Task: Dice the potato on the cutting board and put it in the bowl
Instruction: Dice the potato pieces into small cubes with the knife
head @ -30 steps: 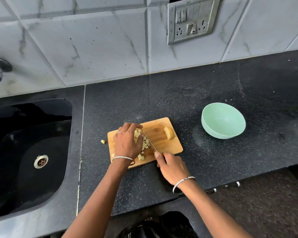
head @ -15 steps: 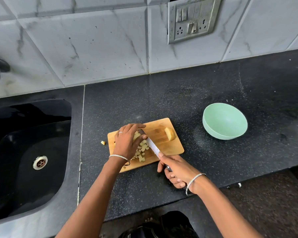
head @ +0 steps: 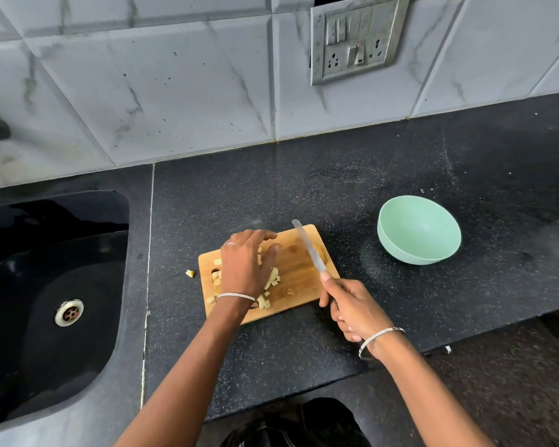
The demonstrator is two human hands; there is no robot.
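Note:
A wooden cutting board (head: 299, 274) lies on the black counter. Diced potato pieces (head: 273, 280) are scattered on its left half, partly hidden under my left hand (head: 247, 264), which arches over them with fingers bent. My right hand (head: 352, 309) grips the handle of a knife (head: 309, 248), its blade raised and blurred over the board's right side. An uncut potato chunk (head: 323, 253) shows just behind the blade. One potato bit (head: 190, 273) sits on the counter left of the board. A mint green bowl (head: 418, 229), with nothing in it, stands to the right.
A black sink (head: 46, 295) with a metal drain fills the left. The tiled wall carries a switch and socket plate (head: 355, 37). The counter's front edge runs just below the board.
The knife blade has swung from beside the diced pieces to the right, over the uncut chunk. My left hand stays over the diced pile, with fingers spread wider.

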